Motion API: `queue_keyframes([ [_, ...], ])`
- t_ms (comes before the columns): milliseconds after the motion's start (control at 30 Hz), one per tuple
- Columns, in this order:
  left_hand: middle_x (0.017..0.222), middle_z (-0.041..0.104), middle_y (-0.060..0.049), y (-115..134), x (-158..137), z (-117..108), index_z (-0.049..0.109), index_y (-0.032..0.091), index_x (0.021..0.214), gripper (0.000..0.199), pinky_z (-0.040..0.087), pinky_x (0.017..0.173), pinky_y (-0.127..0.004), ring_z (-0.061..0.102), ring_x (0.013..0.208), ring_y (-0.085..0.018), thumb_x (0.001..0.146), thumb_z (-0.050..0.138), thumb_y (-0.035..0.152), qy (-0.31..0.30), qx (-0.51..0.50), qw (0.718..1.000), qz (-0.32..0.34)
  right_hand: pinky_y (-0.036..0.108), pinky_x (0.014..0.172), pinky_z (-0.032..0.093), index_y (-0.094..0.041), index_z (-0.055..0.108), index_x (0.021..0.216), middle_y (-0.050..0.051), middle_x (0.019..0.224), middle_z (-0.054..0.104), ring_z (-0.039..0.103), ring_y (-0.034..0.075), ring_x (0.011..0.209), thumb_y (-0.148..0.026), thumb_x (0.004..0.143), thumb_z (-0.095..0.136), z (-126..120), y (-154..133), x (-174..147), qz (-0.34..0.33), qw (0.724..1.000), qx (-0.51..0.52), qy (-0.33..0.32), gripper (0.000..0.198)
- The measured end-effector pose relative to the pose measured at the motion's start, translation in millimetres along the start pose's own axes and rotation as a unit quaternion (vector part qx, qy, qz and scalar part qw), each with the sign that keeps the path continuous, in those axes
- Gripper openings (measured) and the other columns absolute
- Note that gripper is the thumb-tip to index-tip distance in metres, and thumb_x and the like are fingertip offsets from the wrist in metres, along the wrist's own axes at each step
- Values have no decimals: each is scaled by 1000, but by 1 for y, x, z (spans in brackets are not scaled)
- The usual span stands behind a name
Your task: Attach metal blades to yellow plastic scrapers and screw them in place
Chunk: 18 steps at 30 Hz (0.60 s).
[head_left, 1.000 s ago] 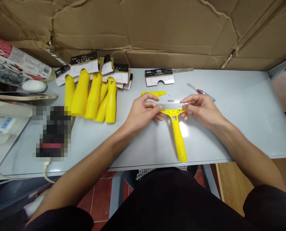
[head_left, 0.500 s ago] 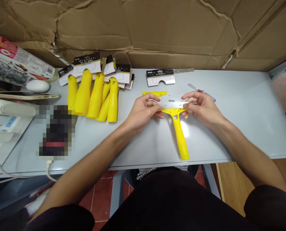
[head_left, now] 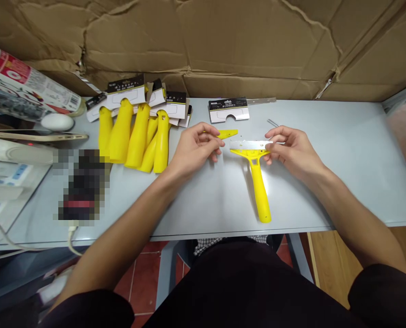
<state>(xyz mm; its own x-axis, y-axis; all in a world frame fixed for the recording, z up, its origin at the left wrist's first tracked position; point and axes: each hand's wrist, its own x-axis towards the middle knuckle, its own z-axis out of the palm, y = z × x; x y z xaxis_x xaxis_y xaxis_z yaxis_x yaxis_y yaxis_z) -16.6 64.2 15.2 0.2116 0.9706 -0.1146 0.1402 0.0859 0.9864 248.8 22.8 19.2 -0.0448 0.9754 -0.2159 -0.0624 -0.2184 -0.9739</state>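
A yellow scraper handle (head_left: 259, 191) stands out over the table, its wide head toward the back. Along that head lies a flat metal blade (head_left: 247, 145) with small slots. My right hand (head_left: 288, 148) pinches the right end of the blade and head between thumb and fingers. To the left of the head is my left hand (head_left: 201, 146), its fingers loosely bent and apart from the blade. Just behind its fingertips lies a thin yellow plastic strip (head_left: 228, 134), partly covered by the hand; no grip on it shows.
Several yellow handles (head_left: 160, 146) with printed cards (head_left: 126, 93) lie at the left. Another black-and-white card (head_left: 228, 109) lies at the back, beside a metal strip (head_left: 262, 100). A screwdriver shaft (head_left: 273, 122) shows behind my right hand. A blurred phone-like object (head_left: 83, 184) has a cable (head_left: 72, 234).
My left hand has let go of the blade's left end and moved left to the yellow strip. The scraper, in my right hand, has shifted slightly right, and my right hand now covers most of the screwdriver.
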Motion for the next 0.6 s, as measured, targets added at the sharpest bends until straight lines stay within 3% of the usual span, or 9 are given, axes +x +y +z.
queue_keyframes([
  [67, 78, 74, -1, -9, 6, -6, 64, 22, 88, 16, 53, 54, -27, 69, 64, -17, 78, 74, 15, 72, 89, 989, 93, 35, 59, 64, -21, 73, 93, -2, 76, 70, 73, 17, 58, -17, 72, 90, -2, -4, 0, -1, 1000, -1, 16, 27],
  [133, 88, 77, -3, -19, 12, -11, 68, 22, 92, 15, 58, 71, -32, 71, 77, -19, 81, 73, 13, 118, 217, 946, 207, 35, 59, 65, -21, 74, 92, -1, 75, 70, 73, 17, 59, -16, 72, 89, -5, -8, 1, -7, 1000, 0, 26, 26],
  [233, 106, 81, -7, -30, 16, -14, 74, 21, 103, 15, 56, 97, -42, 72, 101, -26, 91, 67, 16, 78, 329, 891, 304, 36, 59, 66, -21, 74, 93, -1, 74, 69, 73, 18, 59, -15, 75, 87, -8, -10, 1, -19, 999, 0, 29, 23],
  [367, 136, 77, -14, -32, 16, -12, 72, 18, 131, 33, 49, 113, -51, 65, 129, -33, 102, 58, 22, -25, 407, 862, 303, 36, 58, 66, -20, 74, 92, 0, 73, 68, 73, 18, 58, -13, 75, 86, -7, -9, 1, -19, 999, -3, 30, 22],
  [600, 128, 80, -16, -19, 11, -16, 70, 13, 141, 42, 53, 104, -54, 67, 119, -39, 104, 54, 23, -76, 513, 816, 256, 35, 59, 65, -20, 73, 92, -1, 76, 69, 73, 18, 58, -15, 70, 89, -4, -9, 2, -2, 999, -8, 38, 27],
])
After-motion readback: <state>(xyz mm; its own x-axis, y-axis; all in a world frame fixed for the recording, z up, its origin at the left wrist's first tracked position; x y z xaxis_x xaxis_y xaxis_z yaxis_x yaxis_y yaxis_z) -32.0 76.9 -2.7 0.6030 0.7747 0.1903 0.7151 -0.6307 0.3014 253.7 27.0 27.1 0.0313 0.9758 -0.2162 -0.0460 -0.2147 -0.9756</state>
